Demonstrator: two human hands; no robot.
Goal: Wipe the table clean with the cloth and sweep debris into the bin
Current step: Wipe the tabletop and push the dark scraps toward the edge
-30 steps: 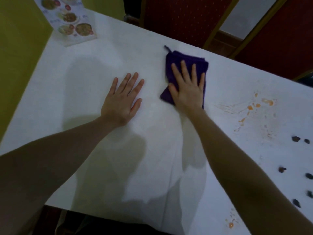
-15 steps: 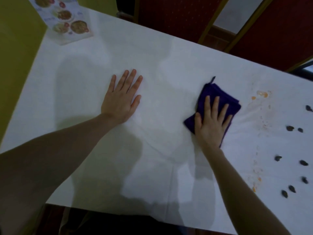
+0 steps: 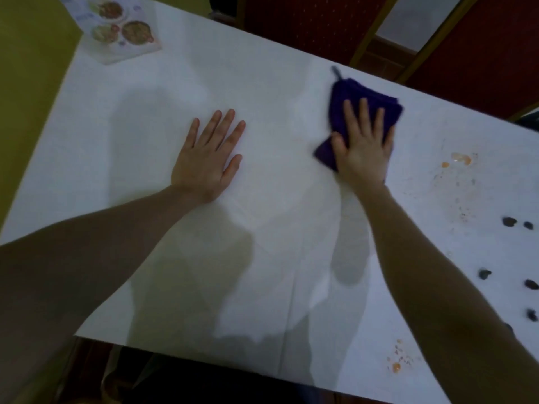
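Note:
A folded purple cloth (image 3: 347, 96) lies on the white table (image 3: 262, 88) near its far edge. My right hand (image 3: 363, 150) presses flat on the cloth, fingers spread over it. My left hand (image 3: 207, 158) rests palm down on the bare table, left of the cloth, holding nothing. Orange stains (image 3: 460, 159) mark the table to the right of the cloth, with fainter smears below them. More orange specks (image 3: 396, 363) sit near the front edge. Several small dark pieces of debris (image 3: 509, 221) lie scattered at the right side. No bin is in view.
A picture menu card (image 3: 122, 27) lies at the table's far left corner. Red chairs (image 3: 306, 16) stand behind the far edge. A yellow-green wall (image 3: 26, 53) runs along the left side. The front table edge is close to my body.
My right hand slid the cloth from the far middle toward the stains on the right and nearer me, then back up toward the far edge. The left hand stayed put.

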